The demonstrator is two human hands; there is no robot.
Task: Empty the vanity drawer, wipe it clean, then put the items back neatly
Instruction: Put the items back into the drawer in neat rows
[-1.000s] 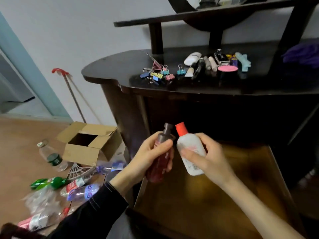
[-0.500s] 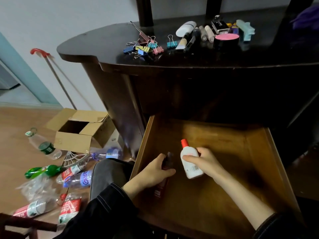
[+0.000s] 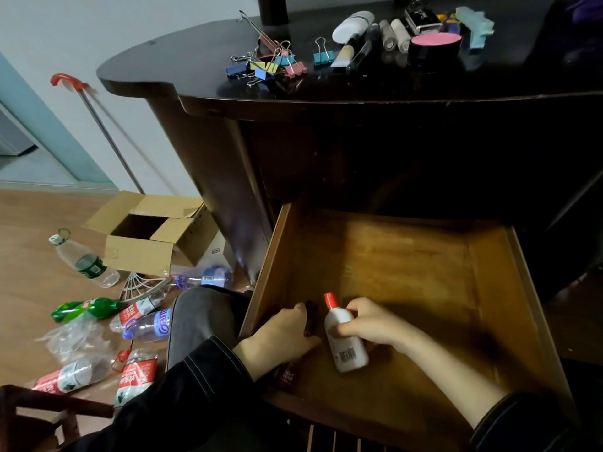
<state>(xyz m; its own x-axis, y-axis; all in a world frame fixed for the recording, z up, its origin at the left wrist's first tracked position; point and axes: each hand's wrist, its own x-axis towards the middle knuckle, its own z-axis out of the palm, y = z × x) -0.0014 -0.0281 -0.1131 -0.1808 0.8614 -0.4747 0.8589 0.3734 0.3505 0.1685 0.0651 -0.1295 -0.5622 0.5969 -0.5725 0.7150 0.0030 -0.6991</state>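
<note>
Head view: at the drawer's near-left corner the left hand curls round a dark bottle, the right hand grips a white bottle beside it, probably laying them side by side for neatness

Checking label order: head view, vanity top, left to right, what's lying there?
Pile of coloured binder clips → single teal binder clip → white tube → two grey cylinders → pink-lidded black jar → pale blue item.

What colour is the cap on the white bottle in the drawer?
Red. The head view shows the cap on the white bottle in the right hand.
</note>
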